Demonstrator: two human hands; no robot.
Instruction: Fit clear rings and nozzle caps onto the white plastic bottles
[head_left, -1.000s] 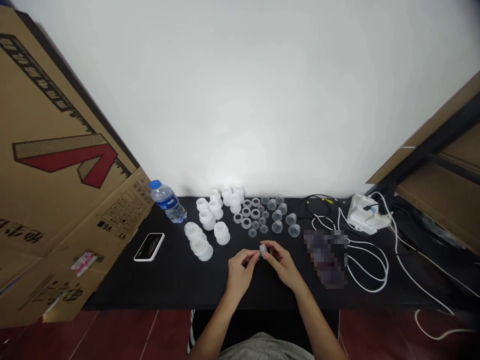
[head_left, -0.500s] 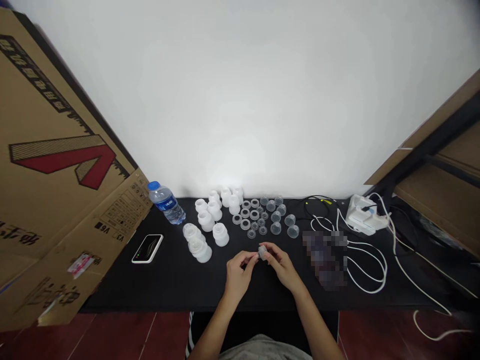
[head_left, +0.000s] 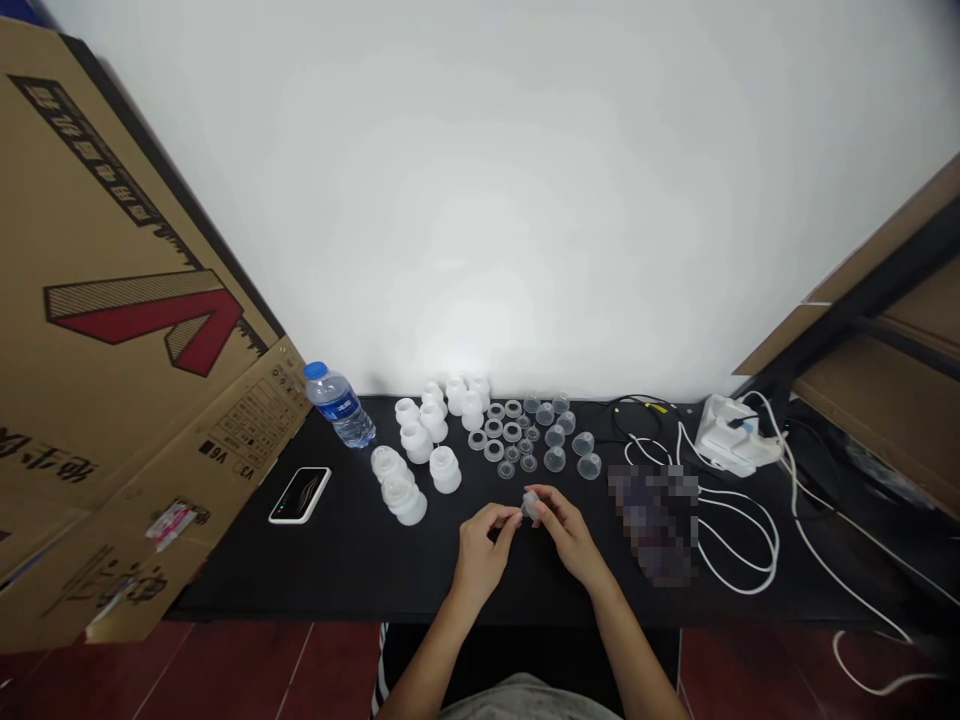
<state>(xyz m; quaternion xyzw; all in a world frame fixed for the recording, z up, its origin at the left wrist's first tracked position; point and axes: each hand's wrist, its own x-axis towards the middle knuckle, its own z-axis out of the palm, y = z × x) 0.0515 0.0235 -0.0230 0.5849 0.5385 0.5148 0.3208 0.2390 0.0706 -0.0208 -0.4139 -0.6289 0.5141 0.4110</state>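
Over the black worktop, we pinch a small clear plastic piece at front centre between both hands. The fingers of our right hand grip it from the right, and the fingers of our left hand hold it narrowly from the left. Beyond our hands stand clear plastic cups, flat plastic rings and white plastic cups. Further left, a plastic bottle with a blue cap lies on its side, holding water.
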